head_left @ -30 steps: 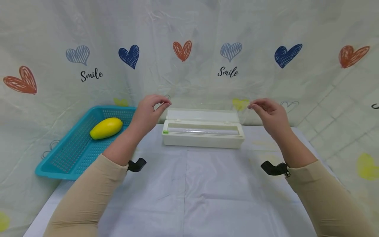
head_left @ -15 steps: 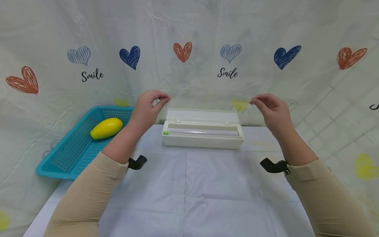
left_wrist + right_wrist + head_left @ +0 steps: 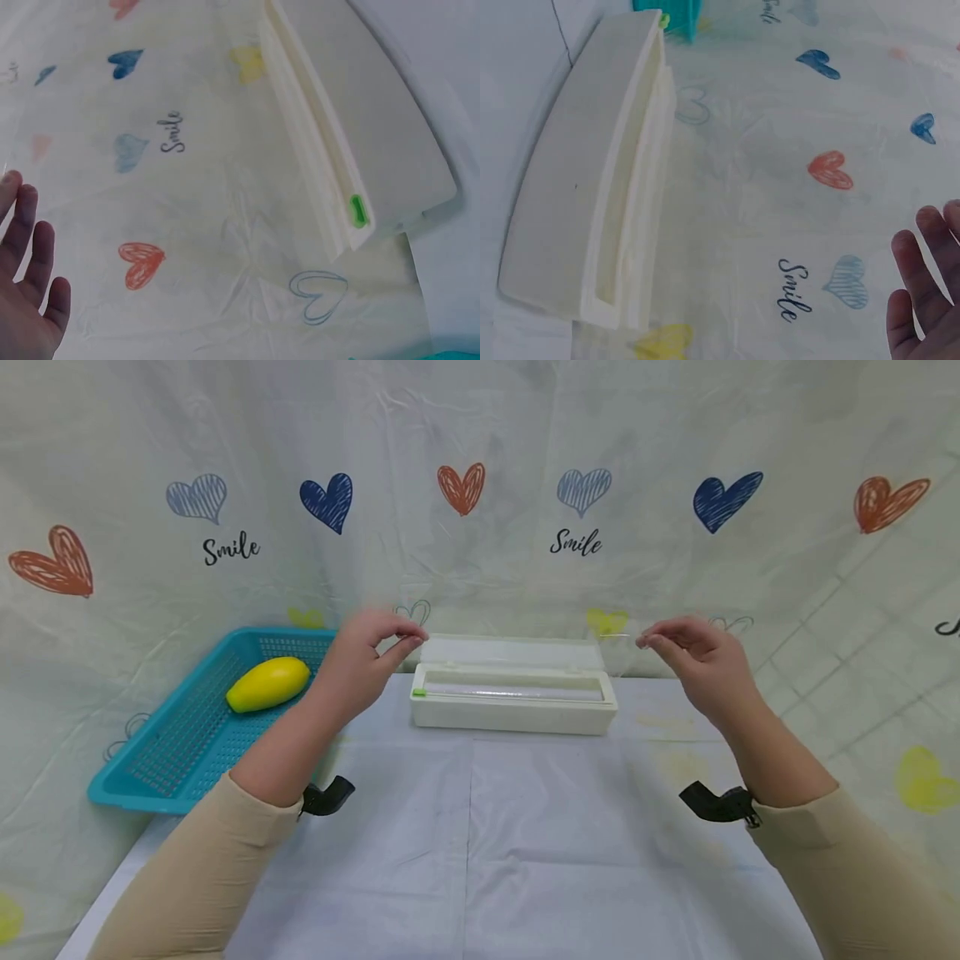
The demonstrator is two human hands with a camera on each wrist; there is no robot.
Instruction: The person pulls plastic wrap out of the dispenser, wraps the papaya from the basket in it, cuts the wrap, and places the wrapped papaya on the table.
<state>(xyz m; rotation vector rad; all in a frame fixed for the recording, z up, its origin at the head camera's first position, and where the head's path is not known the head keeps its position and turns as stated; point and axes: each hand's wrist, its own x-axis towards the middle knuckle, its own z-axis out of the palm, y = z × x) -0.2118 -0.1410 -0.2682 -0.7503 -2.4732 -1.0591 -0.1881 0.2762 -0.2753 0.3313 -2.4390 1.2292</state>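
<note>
1. Dispenser box [image 3: 513,718]: located on the white cloth [image 3: 468,827], toward the far edge, between the forearms. Long, narrow, off-white body; front face smooth and plain, with rounded lower corners. One small dark speck noted on that face in the right wrist view.
2. Lid [image 3: 517,652]: raised at the rear of the box, pale and partly translucent, hinged along the back.
3. Roll [image 3: 517,692]: lies lengthwise inside the opening, whitish, glossy, with a bright highlight along it.
4. Green tab [image 3: 419,692]: small, bright, at the left end of the front rim; a slotted oval in the left wrist view.
5. Clear film [image 3: 615,636]: almost invisible; a faint glint shows beside the right fingertips. Its full outline cannot be traced.
6. Left hand [image 3: 366,653] and right hand [image 3: 703,667]: well apart, raised either side of the box. Each pinches with thumb and index finger, apparently on the film; the remaining fingers are loosely bent.
7. Turquoise basket [image 3: 161,756]: to the left, perforated, containing a yellow fruit [image 3: 267,685].
</note>
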